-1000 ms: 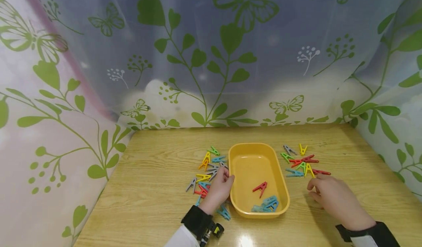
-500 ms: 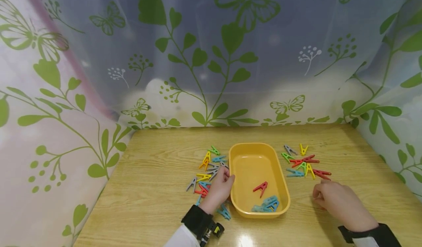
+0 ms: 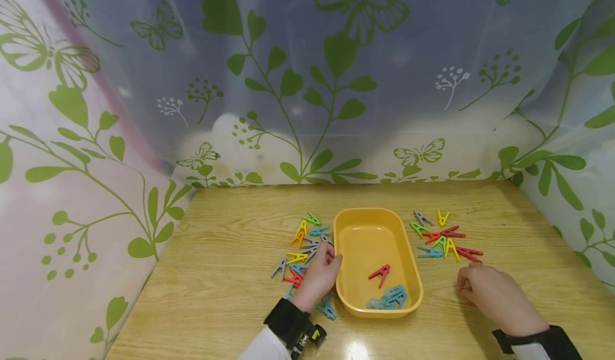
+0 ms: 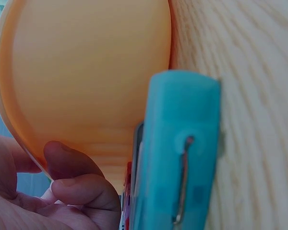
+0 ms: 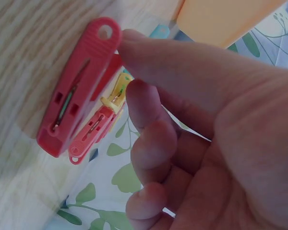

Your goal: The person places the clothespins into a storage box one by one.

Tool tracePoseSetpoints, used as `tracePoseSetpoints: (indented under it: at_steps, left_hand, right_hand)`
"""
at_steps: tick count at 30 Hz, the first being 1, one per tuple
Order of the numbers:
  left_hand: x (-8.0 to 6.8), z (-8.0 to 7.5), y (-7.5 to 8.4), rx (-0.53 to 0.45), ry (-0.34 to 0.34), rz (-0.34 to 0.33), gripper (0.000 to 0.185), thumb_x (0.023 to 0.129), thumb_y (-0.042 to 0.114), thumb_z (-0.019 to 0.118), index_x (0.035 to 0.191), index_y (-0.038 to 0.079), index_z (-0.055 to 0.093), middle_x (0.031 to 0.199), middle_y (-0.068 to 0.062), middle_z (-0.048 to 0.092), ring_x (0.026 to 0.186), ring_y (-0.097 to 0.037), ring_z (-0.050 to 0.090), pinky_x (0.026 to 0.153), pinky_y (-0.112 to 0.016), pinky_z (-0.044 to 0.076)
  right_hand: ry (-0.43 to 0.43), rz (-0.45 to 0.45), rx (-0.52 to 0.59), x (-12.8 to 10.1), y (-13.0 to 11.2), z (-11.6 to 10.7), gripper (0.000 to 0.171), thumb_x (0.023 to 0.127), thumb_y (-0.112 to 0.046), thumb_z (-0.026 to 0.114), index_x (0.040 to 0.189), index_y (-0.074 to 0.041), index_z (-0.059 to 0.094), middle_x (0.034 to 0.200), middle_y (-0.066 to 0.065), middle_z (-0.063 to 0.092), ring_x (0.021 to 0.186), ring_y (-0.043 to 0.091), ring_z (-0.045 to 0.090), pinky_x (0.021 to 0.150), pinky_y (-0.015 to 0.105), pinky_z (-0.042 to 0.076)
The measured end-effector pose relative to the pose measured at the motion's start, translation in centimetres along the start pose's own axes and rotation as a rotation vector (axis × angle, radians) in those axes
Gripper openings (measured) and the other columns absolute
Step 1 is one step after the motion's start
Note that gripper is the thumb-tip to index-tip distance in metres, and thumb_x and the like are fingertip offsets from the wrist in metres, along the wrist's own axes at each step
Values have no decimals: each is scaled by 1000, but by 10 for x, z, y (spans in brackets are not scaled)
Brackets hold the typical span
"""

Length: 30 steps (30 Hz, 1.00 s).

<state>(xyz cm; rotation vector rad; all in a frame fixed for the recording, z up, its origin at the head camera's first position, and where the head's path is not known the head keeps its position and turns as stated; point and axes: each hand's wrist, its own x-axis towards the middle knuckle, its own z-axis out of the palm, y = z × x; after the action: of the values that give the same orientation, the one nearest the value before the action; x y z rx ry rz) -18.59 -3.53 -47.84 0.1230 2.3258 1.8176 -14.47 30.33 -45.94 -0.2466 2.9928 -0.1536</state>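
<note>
1. Since the earliest frame the right hand (image 3: 495, 296) has drawn back toward the person, away from the red plastic clothes peg (image 3: 468, 252) at the near edge of the right-hand scatter. Over the last half second it has barely shifted. The left hand (image 3: 319, 274) has stayed put.
2. The right hand rests on the light wooden tabletop (image 3: 230, 274) with its fingers loosely curled. The wrist view shows nothing between them; the red peg (image 5: 79, 103) lies just past the fingertips.
3. The left hand lies over the mixed pile of coloured pegs (image 3: 302, 242), up against the left wall of the oblong yellow plastic tray (image 3: 418, 290). Its fingers curl at a grey peg (image 3: 321, 246), but whether they actually pinch it I cannot tell. A turquoise peg (image 4: 177, 148) lies beside the tray's outer wall.
4. Inside the tray lie one red peg (image 3: 379, 274) and a cluster of turquoise pegs (image 3: 389, 297) at the near end.
5. Risks, as a judgement: the left hand leans on a light tray that could slide or tip if pushed. The pegs overlap, so lifting one may drag others along or flick them across the smooth table.
6. A translucent white curtain printed with green leaves and butterflies (image 3: 307, 82) closes in the table on three sides.
</note>
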Motion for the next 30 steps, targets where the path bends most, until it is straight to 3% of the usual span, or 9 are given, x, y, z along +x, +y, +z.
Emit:
tracePoseSetpoints:
  at_steps: [9,18,26,30]
  left_hand:
    - [2,0,-1,11,-2,-13,13,108,12,50,100,8,40,82,-2,41,68,-16,48,58,-27,40]
    - [1,0,0,-2,-3,12,13,107,11,50,101,7,40,81,-2,41,67,-16,47,58,-26,40]
    - [2,0,-3,19,-8,-25,11,108,13,49,102,8,41,83,-3,43,69,-16,49,60,-27,41]
    - [2,0,-2,21,-4,-29,11,108,14,50,103,8,41,83,-3,43,69,-17,50,60,-28,42]
  right_hand:
    - [45,-14,-44,2,1,3,12,87,-5,79,82,-10,69,74,-1,61,65,15,50,60,36,49]
    - [313,-121,-44,0,-11,-10,19,82,-1,81,76,-12,66,74,-3,52,63,11,44,55,29,39]
    - [574,-265,-45,1,-34,-31,20,75,-7,90,81,-10,71,73,-6,53,59,4,42,52,25,42]
    - [663,-342,-61,4,-49,-35,23,71,-8,92,81,-10,71,75,-4,56,59,5,44,53,27,45]
